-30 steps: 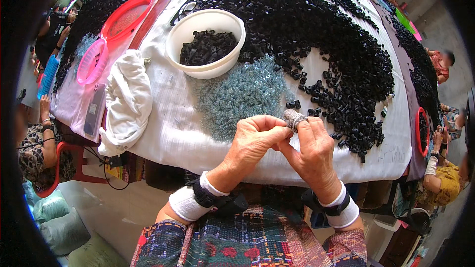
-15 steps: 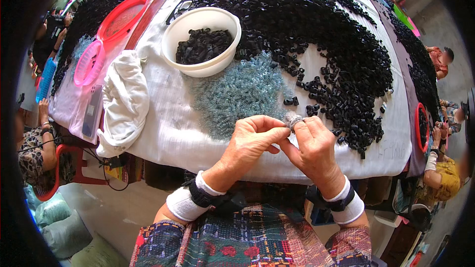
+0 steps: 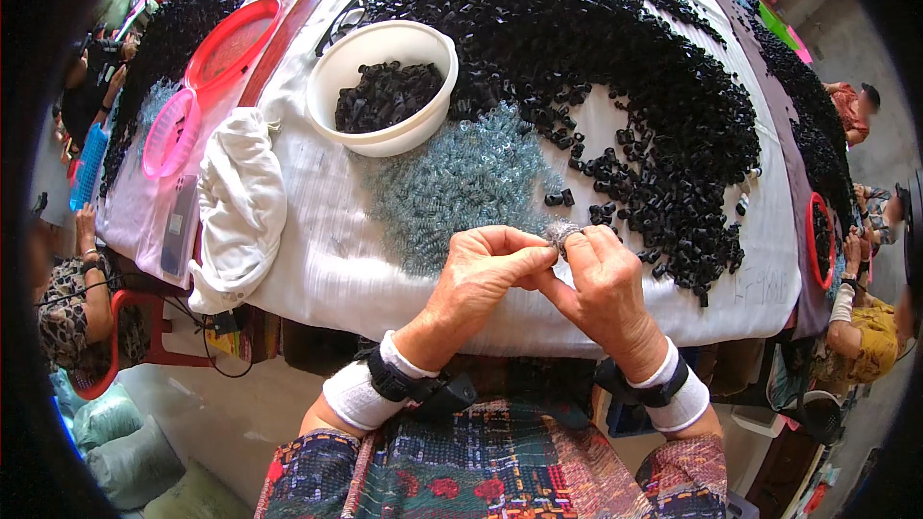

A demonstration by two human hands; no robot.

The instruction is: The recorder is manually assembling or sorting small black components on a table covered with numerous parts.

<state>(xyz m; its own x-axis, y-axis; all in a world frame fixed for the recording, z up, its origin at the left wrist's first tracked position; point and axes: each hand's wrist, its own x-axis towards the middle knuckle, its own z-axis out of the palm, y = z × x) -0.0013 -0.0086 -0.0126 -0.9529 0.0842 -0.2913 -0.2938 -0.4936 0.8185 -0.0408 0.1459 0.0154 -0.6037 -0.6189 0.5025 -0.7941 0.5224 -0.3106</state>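
My left hand (image 3: 486, 274) and my right hand (image 3: 604, 293) meet at the fingertips over the near part of the white cloth. The left thumb and forefinger are pinched, and whatever tiny piece sits between them is hidden. A small grey clump of coil springs (image 3: 561, 231) shows at the curled fingers of the right hand, whose thumb reaches toward the left fingertips. Just beyond both hands lies a pile of bluish metal springs (image 3: 457, 187). Small black plastic parts (image 3: 678, 197) spread to the right and behind it. A white bowl (image 3: 383, 142) holds more black parts.
A crumpled white cloth (image 3: 240, 202) lies left of the bowl. Past it are a pink basket (image 3: 171, 135) and a red tray (image 3: 234, 43). Black-framed glasses (image 3: 338, 27) rest behind the bowl. Several people sit at neighbouring tables on both sides, with a red stool (image 3: 120, 336) at left.
The hands stay pinched together with only slight finger movement. The view has shifted a little, so the bowl and piles appear slightly farther left.
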